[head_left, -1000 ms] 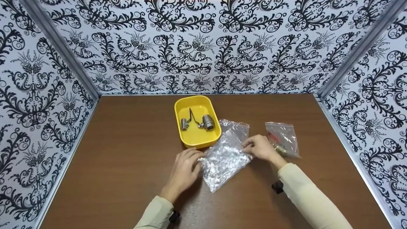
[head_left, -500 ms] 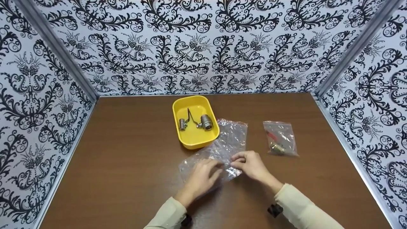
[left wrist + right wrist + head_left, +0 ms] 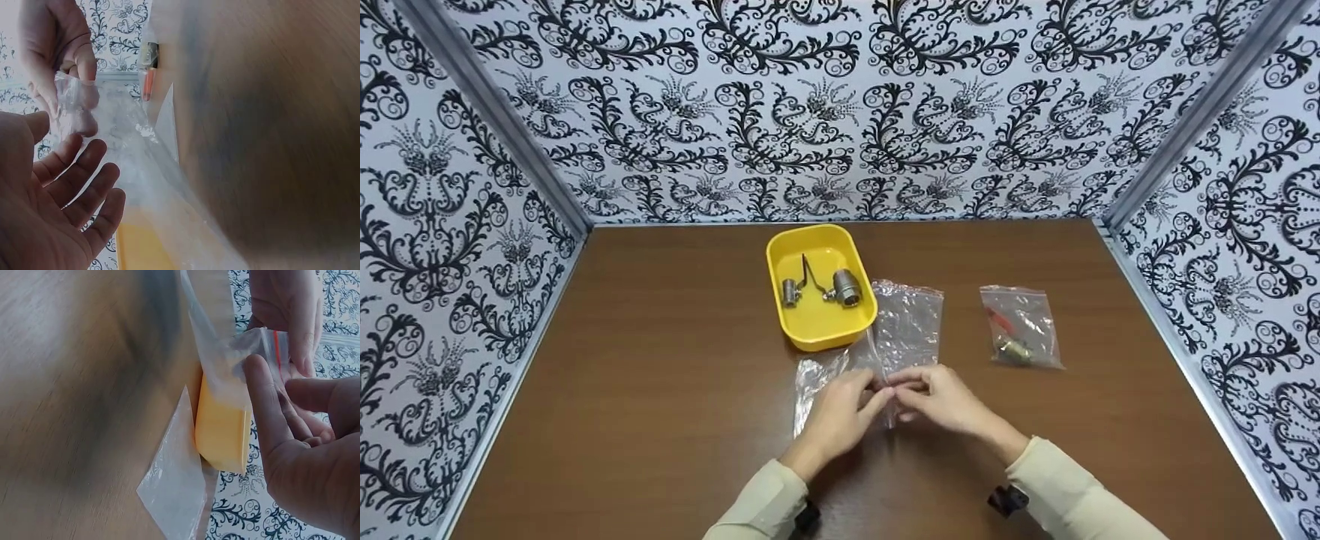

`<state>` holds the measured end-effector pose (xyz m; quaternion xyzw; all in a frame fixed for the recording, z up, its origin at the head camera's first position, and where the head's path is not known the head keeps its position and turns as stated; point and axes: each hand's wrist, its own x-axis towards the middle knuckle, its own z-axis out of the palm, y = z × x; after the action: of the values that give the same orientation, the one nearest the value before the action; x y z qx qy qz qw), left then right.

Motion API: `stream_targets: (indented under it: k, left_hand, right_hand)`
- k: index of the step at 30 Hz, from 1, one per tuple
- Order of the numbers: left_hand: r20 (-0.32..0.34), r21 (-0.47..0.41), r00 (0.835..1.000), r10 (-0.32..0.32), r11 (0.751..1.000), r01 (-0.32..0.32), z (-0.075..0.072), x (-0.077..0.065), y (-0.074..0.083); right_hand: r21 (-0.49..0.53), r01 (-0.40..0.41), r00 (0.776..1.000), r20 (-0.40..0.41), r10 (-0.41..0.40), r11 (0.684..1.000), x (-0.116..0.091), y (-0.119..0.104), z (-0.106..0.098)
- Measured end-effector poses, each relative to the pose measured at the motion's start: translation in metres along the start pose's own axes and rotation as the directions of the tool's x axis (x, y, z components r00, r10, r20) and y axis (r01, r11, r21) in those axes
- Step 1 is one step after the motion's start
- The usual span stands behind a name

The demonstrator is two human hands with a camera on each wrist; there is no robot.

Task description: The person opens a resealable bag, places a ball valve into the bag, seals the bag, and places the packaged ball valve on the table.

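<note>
A clear zip bag (image 3: 817, 379), creased and flat-looking, is held up between my hands over the table in the head view. My left hand (image 3: 836, 416) pinches its zip edge between thumb and index finger, the other fingers loosely bent. From the right, my right hand (image 3: 949, 401) grips the same edge, its fingertips meeting the left ones. In the right wrist view a red line runs along the zip of the bag (image 3: 225, 365), close to the right index finger. Through the plastic, the right fingertips (image 3: 87, 121) show in the left wrist view.
A yellow tray (image 3: 814, 326) behind the hands holds a small metal valve (image 3: 790, 292) and a larger one (image 3: 847, 289). Another clear bag (image 3: 911, 322) lies beside it. At the right lies a zip bag (image 3: 1039, 326) with a brass fitting (image 3: 1015, 349) and a red piece.
The bag has come toward me from beside the tray and been turned, its edge now between both hands. My left hand has moved right and my right hand left, until their fingertips meet.
</note>
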<state>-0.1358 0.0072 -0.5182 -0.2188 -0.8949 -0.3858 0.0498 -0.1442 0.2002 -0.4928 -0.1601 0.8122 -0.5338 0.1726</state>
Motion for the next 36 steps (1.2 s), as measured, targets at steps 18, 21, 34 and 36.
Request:
stream_targets:
  k: [18,21,34,36]
  left_hand:
    - [0.002,0.057,0.999,-0.044,0.997,0.044,0.0,0.001,-0.003]
    - [-0.016,0.078,0.999,-0.047,0.996,0.048,0.002,0.0,-0.001]
    - [-0.116,0.189,0.993,0.006,0.982,0.016,0.012,-0.001,0.002]
    - [-0.132,0.191,0.991,0.011,0.981,0.015,0.013,0.0,0.002]
  right_hand:
    - [-0.104,0.036,0.996,-0.08,-0.044,0.994,0.006,0.004,0.011]
    - [-0.139,0.038,0.989,-0.135,-0.057,0.99,0.006,0.004,0.016]
    - [-0.246,0.033,0.96,-0.263,-0.099,0.969,0.004,0.003,0.029]
    - [-0.265,0.045,0.961,-0.253,-0.115,0.963,0.004,0.004,0.03]
